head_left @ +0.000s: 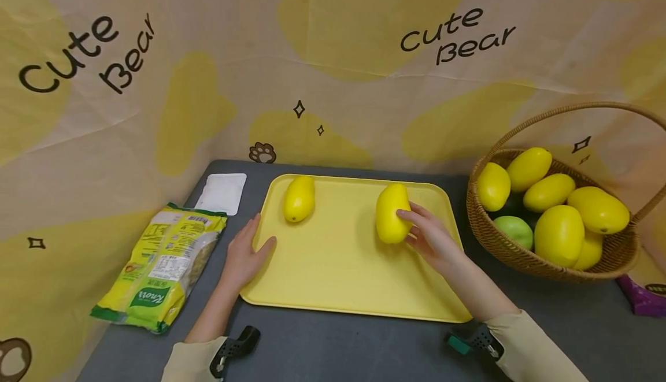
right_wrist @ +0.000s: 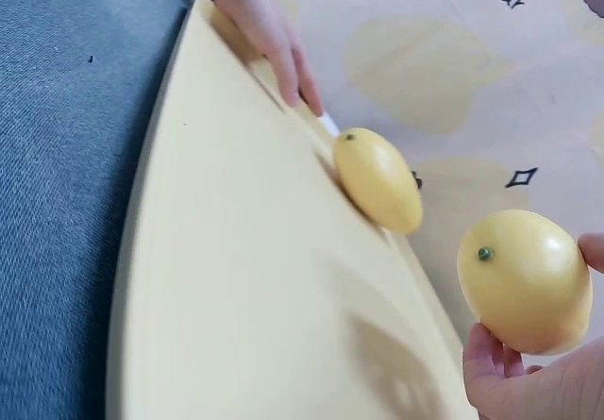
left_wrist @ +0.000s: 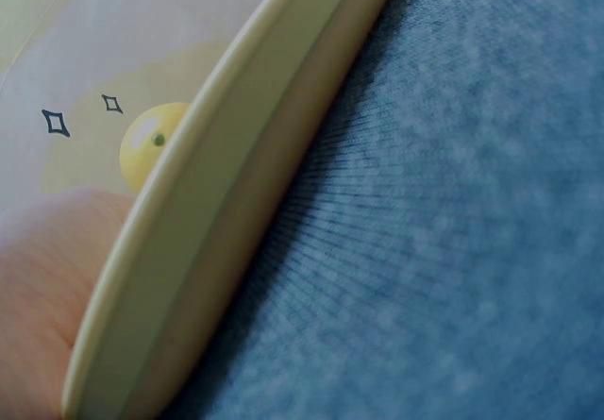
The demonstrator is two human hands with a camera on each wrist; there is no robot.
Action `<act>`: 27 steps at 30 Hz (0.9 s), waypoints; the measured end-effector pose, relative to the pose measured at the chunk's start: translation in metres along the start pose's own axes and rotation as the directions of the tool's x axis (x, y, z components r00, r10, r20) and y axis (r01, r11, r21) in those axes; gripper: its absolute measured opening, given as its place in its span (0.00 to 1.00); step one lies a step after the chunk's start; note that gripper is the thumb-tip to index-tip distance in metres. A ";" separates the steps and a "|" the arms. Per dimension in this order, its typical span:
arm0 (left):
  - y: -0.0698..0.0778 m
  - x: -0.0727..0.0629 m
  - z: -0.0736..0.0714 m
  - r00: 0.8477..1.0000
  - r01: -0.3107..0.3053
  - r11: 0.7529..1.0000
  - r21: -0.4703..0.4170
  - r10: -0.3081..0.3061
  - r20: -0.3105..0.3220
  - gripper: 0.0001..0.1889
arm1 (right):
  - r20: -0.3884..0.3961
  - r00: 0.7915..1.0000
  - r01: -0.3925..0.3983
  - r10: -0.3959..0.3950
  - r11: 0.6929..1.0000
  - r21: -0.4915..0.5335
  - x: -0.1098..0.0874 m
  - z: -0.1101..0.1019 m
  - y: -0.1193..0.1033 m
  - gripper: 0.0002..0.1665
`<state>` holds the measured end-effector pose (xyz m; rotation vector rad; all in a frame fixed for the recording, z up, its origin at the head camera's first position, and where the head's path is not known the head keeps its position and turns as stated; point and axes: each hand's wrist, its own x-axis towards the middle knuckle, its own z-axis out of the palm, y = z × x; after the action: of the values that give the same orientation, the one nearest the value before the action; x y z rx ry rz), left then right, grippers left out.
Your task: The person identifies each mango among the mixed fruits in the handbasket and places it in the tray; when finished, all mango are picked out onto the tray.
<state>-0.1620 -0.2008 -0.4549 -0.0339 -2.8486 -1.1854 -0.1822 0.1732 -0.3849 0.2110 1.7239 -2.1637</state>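
My right hand [head_left: 432, 237] holds a yellow mango [head_left: 392, 213] over the right half of the yellow tray [head_left: 333, 278], thumb on its near side and fingers round its right. The right wrist view shows this mango [right_wrist: 526, 281] raised off the tray, its shadow falling below. A second mango [head_left: 299, 199] lies at the tray's back left. At the left rim rests my left hand [head_left: 247, 258], its fingers straight and thumb reaching over the edge. In the left wrist view the tray's side [left_wrist: 208, 193] hides most of that hand.
Right of the tray stands a wicker basket [head_left: 484, 237] with a tall handle, holding several mangoes and a green fruit [head_left: 513, 232]. To the left lie a yellow-green Knorr bag [head_left: 161, 266] and a white packet [head_left: 221, 193]. A purple package [head_left: 642, 296] shows at far right.
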 end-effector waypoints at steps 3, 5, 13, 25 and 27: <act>0.000 0.000 0.001 1.000 0.002 1.000 -0.001 -0.002 0.002 0.38 | -0.019 1.000 -0.025 0.024 0.999 -0.022 0.009 0.007 0.008 0.42; 0.000 0.000 0.001 1.000 0.005 1.000 -0.002 -0.005 0.003 0.38 | -0.029 0.999 -0.027 0.026 0.998 -0.048 0.015 0.012 0.013 0.41; 0.000 0.000 0.003 1.000 0.003 1.000 -0.003 -0.003 0.005 0.38 | -0.054 0.998 0.004 -0.011 0.992 -0.129 0.035 0.032 0.024 0.39; 0.001 -0.001 -0.001 1.000 0.002 1.000 -0.006 -0.002 0.006 0.37 | -0.140 0.988 0.028 -0.058 0.977 -0.212 0.068 0.063 0.024 0.39; 0.002 -0.001 -0.001 1.000 0.000 1.000 -0.005 0.000 0.004 0.37 | -0.150 0.987 0.026 -0.063 0.972 -0.232 0.073 0.066 0.023 0.40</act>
<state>-0.1610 -0.2001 -0.4531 -0.0371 -2.8488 -1.1940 -0.2336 0.0914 -0.4144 0.2893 2.0670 -2.0024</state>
